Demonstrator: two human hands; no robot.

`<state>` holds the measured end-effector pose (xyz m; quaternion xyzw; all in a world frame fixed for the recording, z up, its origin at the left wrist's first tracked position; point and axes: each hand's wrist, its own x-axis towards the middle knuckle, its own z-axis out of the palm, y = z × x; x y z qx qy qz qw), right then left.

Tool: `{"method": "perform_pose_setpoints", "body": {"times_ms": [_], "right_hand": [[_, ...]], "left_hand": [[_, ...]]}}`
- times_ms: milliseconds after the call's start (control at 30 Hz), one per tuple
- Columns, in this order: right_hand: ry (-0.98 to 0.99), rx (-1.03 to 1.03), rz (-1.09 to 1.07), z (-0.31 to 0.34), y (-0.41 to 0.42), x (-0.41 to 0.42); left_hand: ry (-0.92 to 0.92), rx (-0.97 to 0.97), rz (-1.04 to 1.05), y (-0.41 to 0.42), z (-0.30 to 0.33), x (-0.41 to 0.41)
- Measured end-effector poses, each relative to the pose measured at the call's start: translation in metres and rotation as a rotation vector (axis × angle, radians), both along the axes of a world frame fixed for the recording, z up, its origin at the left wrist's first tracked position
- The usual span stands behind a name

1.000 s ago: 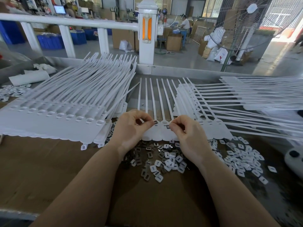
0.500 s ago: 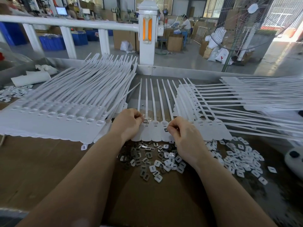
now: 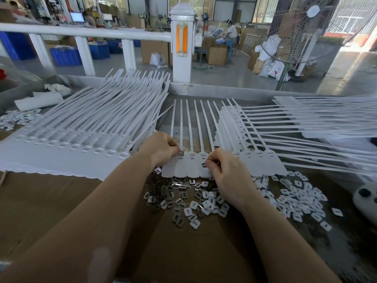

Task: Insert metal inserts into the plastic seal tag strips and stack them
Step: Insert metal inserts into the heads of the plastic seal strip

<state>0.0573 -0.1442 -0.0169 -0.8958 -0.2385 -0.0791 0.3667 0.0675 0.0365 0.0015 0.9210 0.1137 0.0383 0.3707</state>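
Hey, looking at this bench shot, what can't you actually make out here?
1. Head view: the left-end sockets of the flat white plastic seal tag strip are hidden by the left hand.
2. The small metal insert pinched by the right hand is too small for detail.
3. The round white device is cut off by the right edge.

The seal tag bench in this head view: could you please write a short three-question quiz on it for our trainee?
1. True or false: the left hand pinches a metal insert at the strip in front.
2. The loose pile of inserts lies: A) beyond the strip, B) nearer the person than the strip, C) on the big stack.
3. What does the right hand hold at its fingertips?

Key: 1 true; 2 B; 3 another small dark insert, over the strip's tags.
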Motion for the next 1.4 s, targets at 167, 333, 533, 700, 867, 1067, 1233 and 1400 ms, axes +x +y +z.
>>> {"method": "perform_pose_setpoints", "body": {"times_ms": [167,333,533,700,867,1067,1233,1400], "right_hand": [[-0.011,-0.006,-0.002,-0.001,0.000,0.000],[-0.019,-0.009,-0.006,-0.002,0.000,0.001],[-0.019,-0.017,-0.008,-0.002,0.001,0.002],[-0.015,0.015,-0.020,-0.001,0.000,0.002],[0.011,0.052,-0.025,-0.001,0.000,0.003],[0.063,0.213,-0.057,0.001,-0.001,0.005],[0.063,0.256,-0.061,0.002,-0.003,0.006],[0.099,0.275,-0.017,0.004,-0.003,0.006]], "left_hand": [[-0.019,-0.026,0.046,0.000,-0.001,-0.001],[-0.033,-0.080,0.102,-0.001,-0.002,-0.003],[-0.080,-0.113,0.123,0.000,-0.001,-0.005],[-0.055,-0.145,0.062,-0.001,0.000,-0.007],[-0.062,-0.058,0.003,-0.002,0.003,-0.010],[-0.171,-0.272,-0.114,-0.017,0.009,-0.021],[-0.141,-0.384,-0.260,-0.031,0.007,-0.025],[-0.167,-0.432,-0.232,-0.033,0.001,-0.023]]}}
